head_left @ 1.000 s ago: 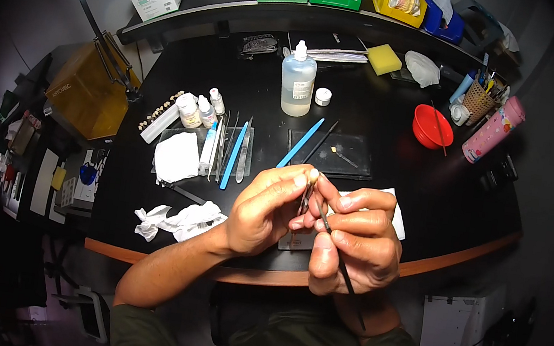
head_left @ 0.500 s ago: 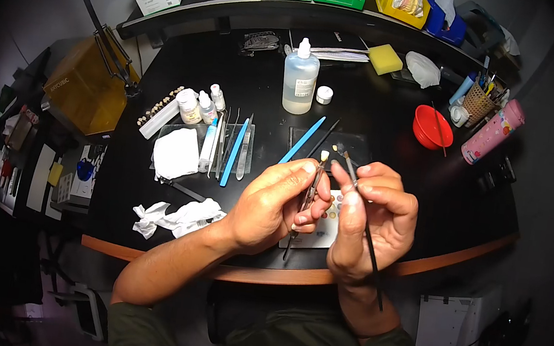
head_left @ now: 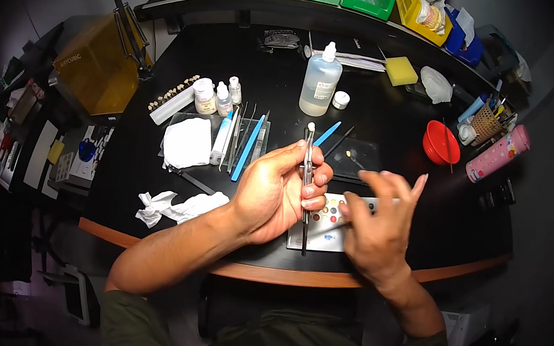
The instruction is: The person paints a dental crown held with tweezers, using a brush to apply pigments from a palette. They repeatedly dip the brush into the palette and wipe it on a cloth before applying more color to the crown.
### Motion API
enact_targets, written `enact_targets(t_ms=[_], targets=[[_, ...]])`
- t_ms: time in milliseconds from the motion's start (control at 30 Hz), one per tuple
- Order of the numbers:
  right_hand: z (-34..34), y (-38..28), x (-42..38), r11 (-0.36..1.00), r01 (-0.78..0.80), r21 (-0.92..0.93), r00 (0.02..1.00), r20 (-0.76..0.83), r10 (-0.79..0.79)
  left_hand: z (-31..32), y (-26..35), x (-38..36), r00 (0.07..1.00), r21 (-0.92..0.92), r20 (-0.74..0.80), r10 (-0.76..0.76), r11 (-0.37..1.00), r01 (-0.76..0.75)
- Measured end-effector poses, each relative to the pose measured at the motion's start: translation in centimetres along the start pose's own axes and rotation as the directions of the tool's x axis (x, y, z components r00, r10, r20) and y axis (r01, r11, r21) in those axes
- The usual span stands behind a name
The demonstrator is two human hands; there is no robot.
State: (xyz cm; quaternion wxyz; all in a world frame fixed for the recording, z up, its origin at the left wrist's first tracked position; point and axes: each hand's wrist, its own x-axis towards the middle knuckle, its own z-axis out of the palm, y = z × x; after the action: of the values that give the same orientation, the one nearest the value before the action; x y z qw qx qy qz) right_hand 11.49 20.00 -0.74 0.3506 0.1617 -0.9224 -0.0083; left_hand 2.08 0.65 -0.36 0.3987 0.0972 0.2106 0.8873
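Observation:
My left hand [head_left: 282, 191] is closed round a slim metal clamp [head_left: 308, 170], held upright, with a small whitish tooth-like piece [head_left: 311, 128] at its top. My right hand [head_left: 380, 237] is over the right part of a white palette [head_left: 303, 238] with coloured dots. Its fingers look spread but are smeared by motion, and I cannot make out a brush in them. Beyond the hands, a dark slab [head_left: 363, 149] carries a small pale piece [head_left: 348, 153]. A blue-handled tool [head_left: 327, 133] and a thin black tool [head_left: 340, 141] lie near it.
A clear bottle [head_left: 320, 85] stands behind the hands beside a small white jar [head_left: 341, 100]. Small bottles, tools and a white cloth [head_left: 187, 143] are at the left, with crumpled tissue [head_left: 183, 208] nearer. A red bowl [head_left: 441, 143] and pink flask [head_left: 498, 153] are at the right.
My right hand has moved away from my left hand, down and right over the palette. The brush seen in it earlier no longer shows clearly. The clamp in my left hand stands more upright.

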Motion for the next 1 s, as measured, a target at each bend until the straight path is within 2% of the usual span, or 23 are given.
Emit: enact_targets(t_ms=[67,167,267,300,367,400,433,467,533,567,600,633,667,733,767,800,867,900,1000], targets=[[0.5,-0.4,-0.6,0.993,-0.057,0.104,0.992,0.115,0.045,0.0,0.0,0.0,1.0,-0.007,-0.004,-0.002,1.0,0.002],[-0.5,-0.2,-0.1,0.991,-0.031,0.129,1.0,0.0,0.032,0.0,0.2,0.0,1.0,-0.016,-0.001,0.006,1.0,-0.006],[0.5,-0.3,-0.2,0.989,-0.044,0.144,0.997,0.072,0.034,-0.2,0.2,0.1,1.0,-0.019,-0.002,0.003,1.0,-0.003],[0.2,0.1,0.0,0.961,-0.066,0.268,0.998,0.039,0.057,-0.1,0.2,0.1,1.0,-0.01,-0.004,0.002,1.0,-0.002],[0.9,0.0,0.0,0.999,0.002,0.051,0.998,0.067,-0.006,0.0,0.1,0.1,1.0,-0.008,-0.012,0.012,1.0,-0.012],[1.1,-0.2,-0.2,0.998,0.032,-0.055,0.996,0.084,-0.027,0.0,0.1,0.0,1.0,0.036,-0.021,0.003,0.999,-0.002],[1.1,0.0,-0.2,0.995,-0.037,0.09,0.995,0.097,0.028,0.1,0.3,0.0,1.0,0.085,-0.027,-0.008,0.996,0.01],[0.9,0.6,0.3,0.991,-0.032,0.129,0.999,0.033,0.028,0.2,0.4,0.1,0.999,0.132,-0.032,-0.017,0.991,0.021],[0.0,2.8,1.6,0.977,-0.007,0.212,0.997,-0.073,0.023,0.8,0.7,-0.2,0.996,0.349,-0.087,0.001,0.937,0.03],[0.2,4.4,2.3,0.981,0.031,0.194,0.98,-0.201,0.008,0.7,0.9,-0.1,0.997,0.535,-0.074,0.019,0.845,0.024],[0.5,6.1,2.7,0.972,0.011,0.236,0.969,-0.242,0.048,0.6,1.3,-0.1,0.998,0.698,-0.058,0.033,0.716,0.017],[0.8,7.5,3.2,0.97,0.008,0.242,0.961,-0.271,0.06,0.5,2.2,-0.2,1.0,0.786,-0.017,-0.003,0.619,0.015],[1.1,8.8,3.7,0.969,0.007,0.248,0.952,-0.298,0.069,0.8,2.5,-0.2,0.997,0.923,-0.004,0.082,0.383,-0.028],[2.6,10.5,4.2,0.919,-0.015,0.394,0.967,-0.226,0.113,1.0,3.1,-0.6,0.976,0.991,0.045,0.213,-0.132,-0.017],[3.5,10.5,4.2,0.895,-0.015,0.446,0.959,-0.246,0.138,1.3,3.4,-0.7,0.963,0.979,0.033,0.266,-0.204,0.023],[4.2,10.6,3.8,0.866,-0.067,0.495,0.964,-0.192,0.184,0.9,3.7,-0.6,0.956,0.962,0.066,0.287,-0.272,0.016],[5.4,10.5,3.0,0.795,-0.176,0.58,0.959,-0.08,0.271,0.2,4.2,-0.6,0.953,0.87,0.099,0.285,-0.489,0.056],[5.6,10.4,2.9,0.782,-0.201,0.589,0.955,-0.058,0.29,-0.3,4.2,-0.6,0.935,0.818,0.195,0.296,-0.575,0.011],[6.3,10.4,2.6,0.806,-0.26,0.533,0.954,0.013,0.299,-0.9,4.5,-0.7,0.969,0.771,0.155,0.191,-0.637,0.002]])
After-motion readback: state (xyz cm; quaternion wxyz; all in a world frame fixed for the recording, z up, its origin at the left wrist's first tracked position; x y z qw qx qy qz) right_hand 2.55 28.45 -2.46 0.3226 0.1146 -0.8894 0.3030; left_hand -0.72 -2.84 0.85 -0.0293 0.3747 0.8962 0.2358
